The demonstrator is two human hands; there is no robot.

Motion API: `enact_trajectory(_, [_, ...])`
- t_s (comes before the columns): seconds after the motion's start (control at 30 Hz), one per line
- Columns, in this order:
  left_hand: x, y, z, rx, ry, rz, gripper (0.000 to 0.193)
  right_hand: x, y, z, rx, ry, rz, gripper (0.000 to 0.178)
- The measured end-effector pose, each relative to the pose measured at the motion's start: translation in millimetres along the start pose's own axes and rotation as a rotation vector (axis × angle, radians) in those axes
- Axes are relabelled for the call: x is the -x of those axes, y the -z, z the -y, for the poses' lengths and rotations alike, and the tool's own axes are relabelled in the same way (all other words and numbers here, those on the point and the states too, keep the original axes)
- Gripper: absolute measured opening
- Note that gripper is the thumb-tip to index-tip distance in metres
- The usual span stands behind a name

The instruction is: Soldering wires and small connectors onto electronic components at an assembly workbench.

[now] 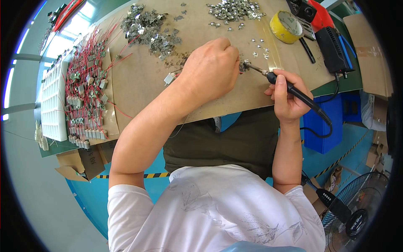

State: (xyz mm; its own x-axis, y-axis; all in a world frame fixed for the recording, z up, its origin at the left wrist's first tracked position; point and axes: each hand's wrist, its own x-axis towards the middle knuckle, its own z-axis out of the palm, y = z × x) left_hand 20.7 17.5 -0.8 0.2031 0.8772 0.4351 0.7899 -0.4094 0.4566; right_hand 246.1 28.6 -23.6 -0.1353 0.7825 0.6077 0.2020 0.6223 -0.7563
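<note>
My right hand (289,94) grips a soldering iron (300,92) with a black handle and cable. Its metal tip points left and meets a small dark-and-silver piece (244,66) by my left fingertips. My left hand (214,65) is closed above the brown-covered bench (155,94), its fingers pinched together. What they hold is mostly hidden behind the hand. Beside my left wrist lies a small pale block (170,78) with a bit of red wire.
Several red-wired small parts (90,92) crowd the left side beside a white slotted tray (53,101). Metal bits form a grey pile (147,29) and a shiny pile (235,10). Yellow tape (286,27), a pen (307,50) and a black soldering unit (333,49) lie right; a fan (357,214) stands below.
</note>
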Motion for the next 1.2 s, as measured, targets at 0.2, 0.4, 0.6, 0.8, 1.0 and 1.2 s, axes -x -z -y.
enact_trajectory(0.2, [0.1,-0.2,-0.2,-0.012,-0.014,-0.008,0.009,-1.7,-0.5,1.5,0.005,0.02,0.005,0.009])
enact_trajectory(0.4, [0.2,-1.5,1.2,-0.028,-0.024,-0.007,0.01,-1.5,-0.2,0.4,-0.005,0.016,0.005,0.008])
enact_trajectory(0.6, [0.1,-2.8,2.3,-0.037,-0.041,-0.008,0.009,-1.1,-1.1,0.6,0.006,0.029,-0.012,0.008])
enact_trajectory(0.8, [-0.1,-4.3,2.2,-0.043,-0.048,-0.008,0.009,-3.1,-1.1,0.6,0.033,0.073,-0.006,0.007])
enact_trajectory(1.0, [0.6,-4.3,2.6,-0.016,-0.045,-0.023,0.008,-0.1,1.0,0.1,-0.004,0.054,0.001,0.009])
enact_trajectory(1.2, [1.2,-1.8,-1.1,0.15,0.076,-0.067,0.016,5.2,3.0,-5.8,-0.118,-0.014,-0.043,0.01])
